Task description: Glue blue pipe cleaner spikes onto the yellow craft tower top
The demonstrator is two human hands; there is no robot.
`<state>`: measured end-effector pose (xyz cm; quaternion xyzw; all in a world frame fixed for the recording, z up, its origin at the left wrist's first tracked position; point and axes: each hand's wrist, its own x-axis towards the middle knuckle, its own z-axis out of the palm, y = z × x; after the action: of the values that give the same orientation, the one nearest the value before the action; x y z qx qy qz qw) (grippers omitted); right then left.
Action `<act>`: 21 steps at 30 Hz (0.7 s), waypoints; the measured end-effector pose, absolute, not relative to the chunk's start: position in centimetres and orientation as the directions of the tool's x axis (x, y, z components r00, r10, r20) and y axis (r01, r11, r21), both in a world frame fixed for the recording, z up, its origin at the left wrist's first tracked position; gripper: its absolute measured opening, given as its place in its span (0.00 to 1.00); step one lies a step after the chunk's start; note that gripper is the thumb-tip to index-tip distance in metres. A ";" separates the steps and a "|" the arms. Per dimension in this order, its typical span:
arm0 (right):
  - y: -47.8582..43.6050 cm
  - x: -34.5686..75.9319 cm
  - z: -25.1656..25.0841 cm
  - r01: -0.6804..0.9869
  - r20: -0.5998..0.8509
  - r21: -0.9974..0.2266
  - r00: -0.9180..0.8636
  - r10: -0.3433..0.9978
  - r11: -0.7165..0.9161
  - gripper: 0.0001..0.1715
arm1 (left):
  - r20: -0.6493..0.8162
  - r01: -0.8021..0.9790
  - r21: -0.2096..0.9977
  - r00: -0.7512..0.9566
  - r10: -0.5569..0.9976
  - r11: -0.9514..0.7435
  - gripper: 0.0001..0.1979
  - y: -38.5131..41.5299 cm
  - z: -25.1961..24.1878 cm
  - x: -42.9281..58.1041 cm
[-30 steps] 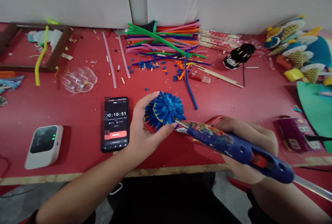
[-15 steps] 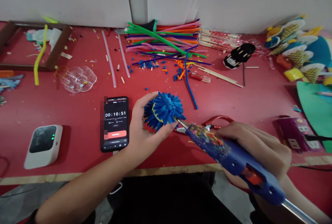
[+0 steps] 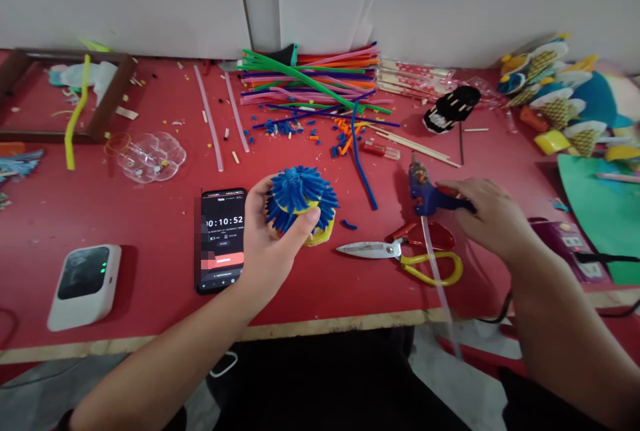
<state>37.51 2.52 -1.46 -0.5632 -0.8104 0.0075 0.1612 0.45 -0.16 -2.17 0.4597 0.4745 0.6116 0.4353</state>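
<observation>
A blue layered pompom-like craft piece with yellow edging is gripped in my left hand, thumb across its near side. My right hand is closed round the handle of a blue hot glue gun, whose nozzle points away from me. A clear glue stick trails from the gun's back end over the scissors, which have one red and one yellow handle. A short blue snippet lies between the craft piece and the scissors.
A phone showing a timer lies left of my left hand, with a white device further left. Pipe cleaners are piled at the back. A purple power socket and a green sheet are at right.
My right hand has drawn the glue gun away from the craft piece, to the right and further back, uncovering the scissors. My left hand has turned the piece and shifted it slightly left.
</observation>
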 end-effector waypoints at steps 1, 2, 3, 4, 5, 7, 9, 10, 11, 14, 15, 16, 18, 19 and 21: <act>2.5 37.6 -1.3 0.913 0.278 -0.186 -0.306 0.910 0.364 0.23 | 0.150 -0.098 0.980 -0.204 0.968 -0.172 0.28 -0.2 -2.2 0.5; 2.4 37.3 -1.1 0.917 0.319 -0.179 -0.290 0.902 0.358 0.21 | 0.150 -0.098 0.980 -0.209 0.966 -0.174 0.28 -0.2 -2.1 0.5; 2.3 36.6 -0.7 0.919 0.361 -0.175 -0.275 0.891 0.354 0.20 | 0.151 -0.096 0.980 -0.216 0.965 -0.175 0.28 -0.2 -2.1 0.5; 2.0 35.4 -0.4 0.914 0.389 -0.182 -0.273 0.880 0.364 0.18 | 0.152 -0.095 0.980 -0.225 0.962 -0.177 0.28 -0.2 -2.1 0.6; 1.8 34.0 -0.1 0.896 0.411 -0.202 -0.288 0.865 0.395 0.14 | 0.154 -0.094 0.979 -0.236 0.960 -0.180 0.28 -0.1 -2.1 0.6; 1.4 30.4 0.2 0.857 0.378 -0.237 -0.353 0.856 0.458 0.09 | 0.162 -0.092 0.977 -0.250 0.955 -0.190 0.28 0.0 -2.1 0.6; 1.1 26.8 0.2 0.792 0.262 -0.315 -0.457 0.850 0.523 0.08 | 0.175 -0.090 0.975 -0.259 0.950 -0.204 0.27 0.1 -2.2 0.5; 1.1 25.3 0.1 0.772 0.176 -0.356 -0.497 0.850 0.526 0.07 | 0.181 -0.086 0.974 -0.263 0.948 -0.210 0.27 0.1 -2.2 0.5; 1.2 24.1 -0.1 0.775 0.095 -0.380 -0.510 0.855 0.505 0.07 | 0.182 -0.079 0.975 -0.263 0.948 -0.209 0.27 0.1 -2.2 0.5; 1.8 22.2 -0.6 0.782 -0.047 -0.436 -0.514 0.857 0.445 0.05 | 0.162 -0.067 0.981 -0.242 0.957 -0.183 0.28 0.0 -2.1 0.5; 2.0 22.1 -0.8 0.777 -0.058 -0.452 -0.516 0.854 0.439 0.05 | 0.152 -0.073 0.982 -0.233 0.961 -0.173 0.28 0.0 -2.0 0.5; 2.3 22.1 -0.8 0.768 -0.056 -0.466 -0.520 0.852 0.439 0.07 | 0.143 -0.082 0.983 -0.225 0.964 -0.165 0.29 -0.1 -2.0 0.5; 2.7 22.5 -0.5 0.754 -0.036 -0.492 -0.517 0.855 0.436 0.09 | 0.133 -0.099 0.983 -0.218 0.967 -0.157 0.29 -0.2 -2.0 0.6; 2.8 22.8 -0.1 0.751 -0.027 -0.501 -0.510 0.860 0.430 0.09 | 0.132 -0.102 0.982 -0.214 0.968 -0.156 0.29 -0.3 -2.0 0.6; 3.0 23.2 0.8 0.733 0.023 -0.547 -0.468 0.883 0.403 0.08 | 0.136 -0.103 0.982 -0.204 0.969 -0.160 0.29 -0.4 -2.0 0.7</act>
<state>23.21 3.04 0.84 -0.4912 -0.8228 0.2389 0.1568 0.70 -0.38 -2.00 0.4536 0.4776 0.6115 0.4383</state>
